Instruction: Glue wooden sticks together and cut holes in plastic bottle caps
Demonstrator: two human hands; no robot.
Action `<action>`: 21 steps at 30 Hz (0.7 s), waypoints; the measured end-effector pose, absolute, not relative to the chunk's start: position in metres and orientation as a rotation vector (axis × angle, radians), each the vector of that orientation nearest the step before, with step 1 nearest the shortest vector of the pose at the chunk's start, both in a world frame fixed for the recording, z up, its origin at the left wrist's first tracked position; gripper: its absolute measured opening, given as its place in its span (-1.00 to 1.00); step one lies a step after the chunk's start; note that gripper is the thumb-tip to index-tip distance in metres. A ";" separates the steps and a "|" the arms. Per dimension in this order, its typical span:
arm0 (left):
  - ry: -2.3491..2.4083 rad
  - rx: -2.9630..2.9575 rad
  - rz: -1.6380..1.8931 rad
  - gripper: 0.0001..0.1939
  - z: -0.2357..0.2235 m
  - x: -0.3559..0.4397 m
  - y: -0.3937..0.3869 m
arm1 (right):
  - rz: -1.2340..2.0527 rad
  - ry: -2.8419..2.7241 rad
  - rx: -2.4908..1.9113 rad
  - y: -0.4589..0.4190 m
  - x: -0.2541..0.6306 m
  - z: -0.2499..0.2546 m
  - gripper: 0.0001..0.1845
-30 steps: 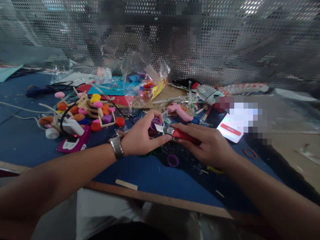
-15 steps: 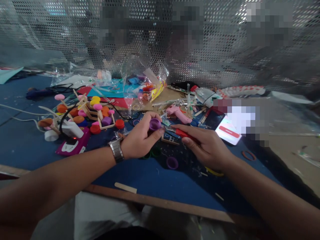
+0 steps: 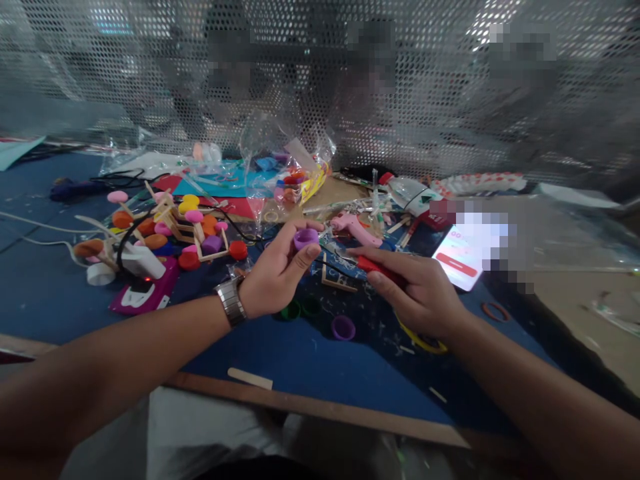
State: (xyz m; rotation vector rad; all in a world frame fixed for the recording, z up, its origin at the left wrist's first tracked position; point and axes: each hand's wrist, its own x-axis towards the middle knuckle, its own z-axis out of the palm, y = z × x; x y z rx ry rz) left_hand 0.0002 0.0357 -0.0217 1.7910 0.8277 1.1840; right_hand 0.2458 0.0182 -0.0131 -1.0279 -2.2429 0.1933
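Note:
My left hand (image 3: pixel 275 273), with a metal watch (image 3: pixel 231 300) at the wrist, pinches a small purple bottle cap (image 3: pixel 305 239) between thumb and fingers. To its right, my right hand (image 3: pixel 420 287) is closed round a red utility knife (image 3: pixel 376 267); the narrow metal blade points at the cap and stands apart from it. A second purple cap (image 3: pixel 343 327) lies on the table below my hands. Green caps (image 3: pixel 291 309) rest in shadow under my left wrist. Between the hands sits a small frame of wooden sticks (image 3: pixel 339 287).
On the left are stick-and-cap models (image 3: pixel 200 233) and a purple power box (image 3: pixel 147 287) with a white charger. A pink glue gun (image 3: pixel 357 229), a plastic bottle (image 3: pixel 407 193) and a lit phone (image 3: pixel 463 260) lie beyond my hands. A flat wooden stick (image 3: pixel 250 379) lies near the front edge.
The knife blade has drawn back rightward from the cap, leaving a gap. My left hand has tilted the cap, so more of its side shows.

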 end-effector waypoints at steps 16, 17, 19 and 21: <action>0.688 1.681 1.126 -0.62 -0.019 0.003 0.031 | 0.166 -2.269 -0.966 0.016 0.245 -0.011 -0.62; 0.686 1.678 1.127 -0.62 -0.019 0.003 0.030 | 0.161 -2.273 -0.963 0.016 0.245 -0.011 -0.62; 0.683 1.675 1.126 -0.63 -0.018 0.003 0.030 | 0.150 -2.279 -0.963 0.016 0.245 -0.011 -0.62; 0.686 1.676 1.127 -0.63 -0.018 0.003 0.030 | 0.143 -2.286 -0.967 0.016 0.245 -0.011 -0.62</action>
